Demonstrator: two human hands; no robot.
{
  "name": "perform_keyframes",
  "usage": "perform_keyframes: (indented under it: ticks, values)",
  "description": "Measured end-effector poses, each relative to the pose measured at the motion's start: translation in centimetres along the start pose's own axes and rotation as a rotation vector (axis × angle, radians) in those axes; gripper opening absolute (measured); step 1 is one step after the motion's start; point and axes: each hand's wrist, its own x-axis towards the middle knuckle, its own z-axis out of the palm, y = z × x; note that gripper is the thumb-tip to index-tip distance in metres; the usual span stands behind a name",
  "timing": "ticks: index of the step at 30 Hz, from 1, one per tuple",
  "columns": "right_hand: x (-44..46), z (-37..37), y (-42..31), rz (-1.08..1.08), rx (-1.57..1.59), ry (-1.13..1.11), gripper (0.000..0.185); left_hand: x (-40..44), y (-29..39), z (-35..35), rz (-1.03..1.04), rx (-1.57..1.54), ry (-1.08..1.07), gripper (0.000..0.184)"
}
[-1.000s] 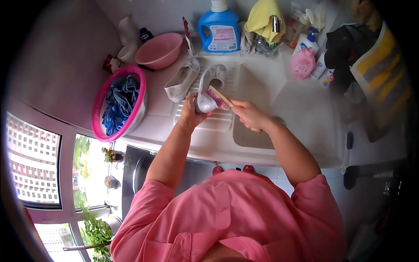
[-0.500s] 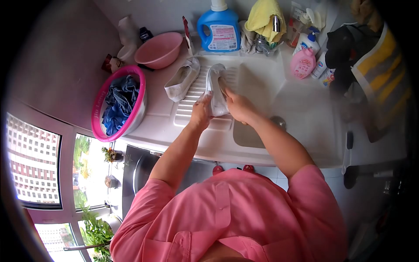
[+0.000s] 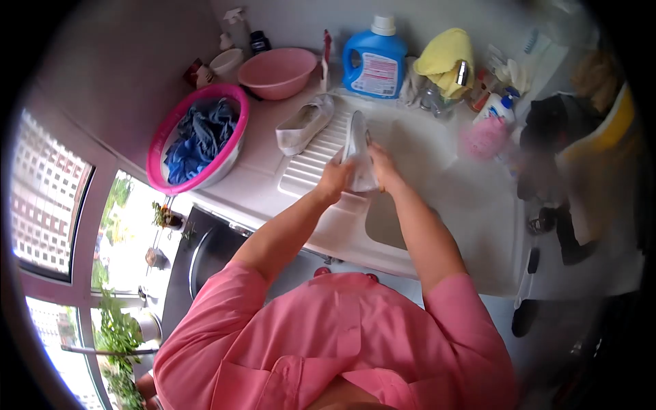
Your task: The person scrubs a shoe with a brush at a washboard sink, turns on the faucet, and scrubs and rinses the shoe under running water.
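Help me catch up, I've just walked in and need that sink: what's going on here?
A pink-shirted person holds a low white shoe between the left hand and right hand, by the white sink. A second low white shoe rests at the edge of the ribbed white drainboard. Blue clothes sit in a white, pink-rimmed tub.

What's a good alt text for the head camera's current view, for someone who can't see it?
Two hands hold a white shoe at the ribbed drainboard of a sink. A second shoe rests to its left, with a pink-rimmed tub of clothes farther left and a blue detergent bottle behind.
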Motion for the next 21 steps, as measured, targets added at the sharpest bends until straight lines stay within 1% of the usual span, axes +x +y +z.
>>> perform_keyframes:
  ticks: [1,2,3,4,5,6,7,8,9,10,11,12,13,15,16,17,19,20,21]
  values:
    - [-2.2,0.3,-4.5,0.081,0.033,-0.066,0.035,-0.5,1.5,0.5,-0.046,-0.095,-0.004,0.049]
    - [-2.2,0.1,-3.0,0.050,0.129,-0.046,0.035,0.2,1.2,-0.1,-0.050,-0.063,-0.024,0.050]
    - [-2.9,0.9,-3.9,0.099,0.207,-0.056,0.036,0.4,1.4,-0.5,-0.032,-0.080,-0.047,0.050]
    - [-3.8,1.6,-5.0,0.149,0.284,-0.064,0.037,0.1,2.2,-0.5,-0.060,0.001,0.045,0.051]
    - [-6.2,2.1,-7.8,0.282,0.229,-0.064,0.040,0.3,2.3,-0.7,-0.125,-0.055,0.102,0.049]
    - [-8.5,2.6,-10.7,0.416,0.177,-0.069,0.043,1.0,1.6,-1.3,-0.145,-0.173,0.126,0.044]
    - [-6.6,1.7,-8.8,0.363,0.161,-0.072,0.044,2.1,-0.2,-1.9,-0.131,-0.133,0.135,0.040]
    - [-4.7,0.9,-7.0,0.309,0.145,-0.073,0.045,1.2,0.0,-1.2,-0.130,-0.089,0.088,0.042]
    - [-2.7,0.0,-5.1,0.256,0.129,-0.074,0.047,-0.5,1.1,0.1,-0.062,-0.015,0.125,0.047]
    - [-0.7,0.3,-3.3,0.202,0.156,-0.053,0.046,-1.2,2.0,1.0,-0.044,-0.097,0.170,0.051]
    - [1.3,0.6,-1.6,0.148,0.182,-0.034,0.046,-0.6,1.9,0.2,-0.107,-0.149,0.133,0.052]
    - [1.1,0.9,-2.2,0.157,0.159,-0.017,0.046,0.2,1.8,-0.4,-0.165,-0.208,0.089,0.053]
    - [-0.5,1.3,-3.8,0.192,0.132,-0.010,0.046,0.5,1.9,-0.8,-0.151,-0.226,0.113,0.053]
    - [-4.6,2.3,-7.7,0.301,0.097,-0.020,0.046,0.9,1.9,-1.5,-0.106,-0.107,0.154,0.051]
    - [-6.2,2.5,-8.9,0.357,0.082,-0.019,0.046,0.8,1.7,-1.6,-0.100,-0.116,0.173,0.051]
    - [-6.5,2.2,-9.3,0.373,0.049,-0.015,0.046,0.7,1.5,-1.3,-0.048,-0.083,0.167,0.053]
    - [-4.1,1.2,-8.4,0.332,-0.013,-0.016,0.046,0.3,0.1,0.6,0.011,0.023,0.179,0.054]
    - [-1.6,-0.3,-5.9,0.245,0.040,-0.112,0.046,0.1,-0.4,1.3,0.027,0.094,0.205,0.053]
    - [-1.5,0.5,-6.1,0.244,0.022,-0.065,0.047,-0.3,0.7,1.1,-0.011,0.041,0.207,0.053]
